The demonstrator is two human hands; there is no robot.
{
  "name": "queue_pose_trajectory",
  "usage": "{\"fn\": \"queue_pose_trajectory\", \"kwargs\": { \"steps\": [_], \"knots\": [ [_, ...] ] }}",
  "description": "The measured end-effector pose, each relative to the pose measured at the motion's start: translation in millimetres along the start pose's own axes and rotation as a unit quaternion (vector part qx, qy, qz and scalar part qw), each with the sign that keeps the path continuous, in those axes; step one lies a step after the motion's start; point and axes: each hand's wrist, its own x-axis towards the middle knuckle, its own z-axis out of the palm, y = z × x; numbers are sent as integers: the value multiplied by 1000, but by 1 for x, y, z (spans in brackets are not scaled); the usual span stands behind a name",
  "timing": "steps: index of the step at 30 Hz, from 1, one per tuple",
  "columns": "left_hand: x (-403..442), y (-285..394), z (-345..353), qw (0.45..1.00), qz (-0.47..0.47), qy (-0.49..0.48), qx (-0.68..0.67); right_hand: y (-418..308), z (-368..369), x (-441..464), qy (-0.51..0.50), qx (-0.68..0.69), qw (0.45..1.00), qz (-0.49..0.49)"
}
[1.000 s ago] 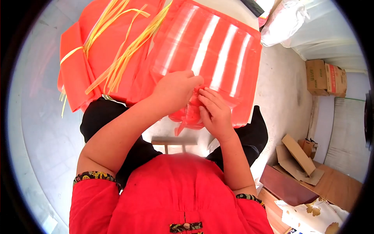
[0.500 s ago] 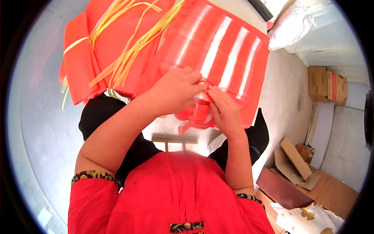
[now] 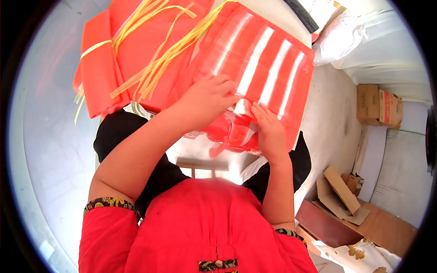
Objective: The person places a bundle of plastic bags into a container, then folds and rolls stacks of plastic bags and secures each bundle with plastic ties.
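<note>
A stack of red-and-white striped plastic bags lies before me, its near end crumpled and loosely folded. My left hand is over the near left part of the stack, fingers curled and thumb drawn in at the top bag's plastic. My right hand rests on the near right part, fingers stretched out along the bag and fingertips close to the left hand's. The right thumb is mostly hidden. A bundle of yellow plastic ties lies left of the stack, across other red plastic.
A folded red plastic bundle bound with a yellow tie sits at the far left. A dark bar and a white sack are at the far right. Cardboard boxes and a flattened carton stand on the right.
The fingertips of my two hands have moved slightly apart. My right hand has shifted a little right, and the near fold of plastic has loosened. The view has shifted slightly.
</note>
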Motion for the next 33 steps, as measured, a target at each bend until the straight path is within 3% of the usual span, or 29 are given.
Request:
{"fn": "queue_pose_trajectory", "kwargs": {
  "steps": [2, 4, 7, 10, 14, 20, 26, 33],
  "knots": [
    [-2, -4, -3, 1000, -2, -5, 5, 0, -10, 3, -15, 38, 999, 12],
    [-2, -8, -9, 1000, 0, -25, -5, -14, -35, 9, -84, 89, 988, 96],
    [1, 1, -38, 966, -157, -150, -144, -19, -63, 10, -172, 168, 957, 163],
    [-5, -2, -50, 931, -229, -131, -253, -2, -65, 8, -200, 252, 925, 201],
    [-9, -11, -53, 923, -260, -109, -261, 15, -62, 23, -233, 271, 898, 256],
    [-13, -16, -49, 916, -321, -132, -201, 45, -43, 34, -216, 270, 898, 272],
    [-10, -11, -42, 913, -353, -109, -174, 49, -48, 3, -69, 340, 877, 332],
    [-10, -6, -43, 907, -371, -92, -177, 61, -48, -46, 10, 387, 864, 322]
  ]
}}
